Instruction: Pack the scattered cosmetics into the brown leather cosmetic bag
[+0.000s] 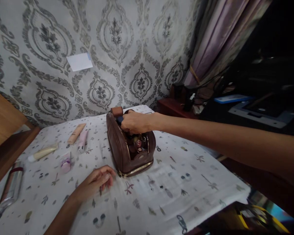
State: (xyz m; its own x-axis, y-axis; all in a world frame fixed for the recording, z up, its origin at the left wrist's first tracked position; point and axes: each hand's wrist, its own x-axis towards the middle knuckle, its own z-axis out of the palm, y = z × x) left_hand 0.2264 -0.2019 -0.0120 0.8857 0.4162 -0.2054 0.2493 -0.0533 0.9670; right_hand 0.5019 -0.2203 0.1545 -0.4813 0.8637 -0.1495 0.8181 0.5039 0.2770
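Note:
A brown leather-look toiletry bag (119, 143) stands unzipped on the patterned white cloth, its gold zips parted. Over its far end is my right hand (134, 121), closed, with the fingertips down inside the opening. Something dark blue shows at those fingers, but its kind is hidden. Small items (138, 143), too dim to name, lie within the bag. Near the bag's front left corner, my left hand (101, 178) hovers or rests just above the cloth, fingers loosely bent and apart, holding nothing. It looks slightly blurred.
Left of the bag lie a peach tube (76, 133), a pink tube (82, 141), a cream tube (42, 152), a small purple-and-pink tube (65, 162) and a silver bottle (12, 184). Patterned wallpaper (115, 32) rises behind. Dark furniture with cables (208, 85) stands right.

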